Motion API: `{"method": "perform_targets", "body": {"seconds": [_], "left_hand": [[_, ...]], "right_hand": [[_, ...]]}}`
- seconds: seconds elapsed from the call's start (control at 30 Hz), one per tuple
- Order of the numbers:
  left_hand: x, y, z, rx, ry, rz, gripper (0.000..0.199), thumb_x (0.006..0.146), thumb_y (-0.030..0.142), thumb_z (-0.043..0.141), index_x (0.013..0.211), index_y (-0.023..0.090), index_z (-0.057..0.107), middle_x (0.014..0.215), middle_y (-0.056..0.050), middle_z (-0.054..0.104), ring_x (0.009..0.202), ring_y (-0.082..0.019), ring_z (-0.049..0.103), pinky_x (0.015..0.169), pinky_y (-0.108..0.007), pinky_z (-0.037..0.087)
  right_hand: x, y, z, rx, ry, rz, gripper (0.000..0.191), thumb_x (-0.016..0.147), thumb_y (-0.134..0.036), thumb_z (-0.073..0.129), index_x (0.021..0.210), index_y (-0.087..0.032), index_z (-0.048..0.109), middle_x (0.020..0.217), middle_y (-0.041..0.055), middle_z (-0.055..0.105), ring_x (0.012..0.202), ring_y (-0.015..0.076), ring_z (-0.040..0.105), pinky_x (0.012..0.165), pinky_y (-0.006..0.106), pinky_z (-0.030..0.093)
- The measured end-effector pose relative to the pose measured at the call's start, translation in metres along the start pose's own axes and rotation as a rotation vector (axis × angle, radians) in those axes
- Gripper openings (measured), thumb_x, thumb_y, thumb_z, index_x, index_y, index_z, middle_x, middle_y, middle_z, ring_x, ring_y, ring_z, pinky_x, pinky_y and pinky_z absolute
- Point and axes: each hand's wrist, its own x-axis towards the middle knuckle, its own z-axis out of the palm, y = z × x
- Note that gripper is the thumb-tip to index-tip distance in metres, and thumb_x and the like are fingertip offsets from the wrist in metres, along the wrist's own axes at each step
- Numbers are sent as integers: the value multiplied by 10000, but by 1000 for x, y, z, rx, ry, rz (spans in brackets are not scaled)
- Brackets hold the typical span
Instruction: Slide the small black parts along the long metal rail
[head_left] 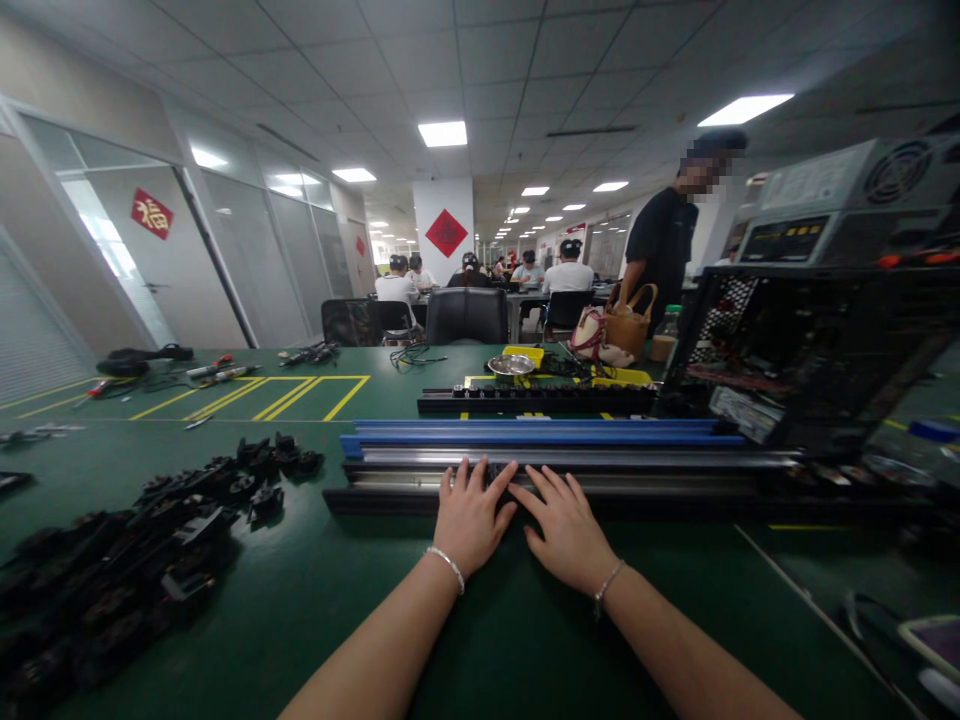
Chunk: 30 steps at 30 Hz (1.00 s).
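Observation:
My left hand (472,518) and my right hand (571,535) reach forward side by side, palms down with fingers spread. Their fingertips rest at a long black rail (390,500) with a metallic inner strip that lies crosswise on the green table. Between the index fingers a small dark part (495,470) shows at the rail; its kind is too blurred to tell. Just behind lies a long blue rail (465,432), parallel to the black one. The undersides of my fingers are hidden.
Black plastic parts (187,535) lie heaped at left. Another black rail (450,402), a metal bowl (512,365) and a yellow tray (525,354) stand farther back. An opened computer case (795,340) rises at right. A person (660,240) in dark clothes is beyond the table.

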Motion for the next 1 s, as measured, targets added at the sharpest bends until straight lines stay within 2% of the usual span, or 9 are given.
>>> {"method": "perform_targets", "body": {"seconds": [0.23,0.43,0.57,0.67,1.0], "left_hand": [[0,6,1,28,-23,-13,547,833,493,454,1349,441,283,1388,-71,389,1270,-335,320,1002,-590,203],[2,10,2,50,-15,-31,556,812,505,485,1337,439,314,1384,-78,399,1268,-365,314,993,-629,176],[2,11,3,50,-23,-46,491,796,487,521,1272,399,437,1375,-82,412,1267,-371,311,994,-638,163],[2,11,4,46,-20,-44,459,788,469,540,1233,367,487,1372,-91,415,1268,-371,309,997,-632,168],[0,12,1,51,-6,-75,436,801,474,514,1220,355,501,1347,-90,448,1263,-360,328,1004,-601,201]], "right_hand": [[1,3,-3,-27,-26,-19,555,772,-258,487,1310,-367,407,1418,37,353,1312,279,243,1051,532,116],[1,11,0,-40,64,57,520,763,-230,463,1282,-257,452,1395,56,391,1297,258,275,1067,498,115],[1,15,3,-91,77,70,547,751,-228,484,1295,-254,441,1411,71,364,1302,285,256,1059,509,119],[1,15,2,-101,67,64,495,755,-230,481,1250,-251,488,1411,71,364,1298,287,262,1059,501,121],[1,13,-1,-89,61,67,344,744,-205,487,1076,-223,575,1391,86,390,1293,285,274,1052,505,123]]}}
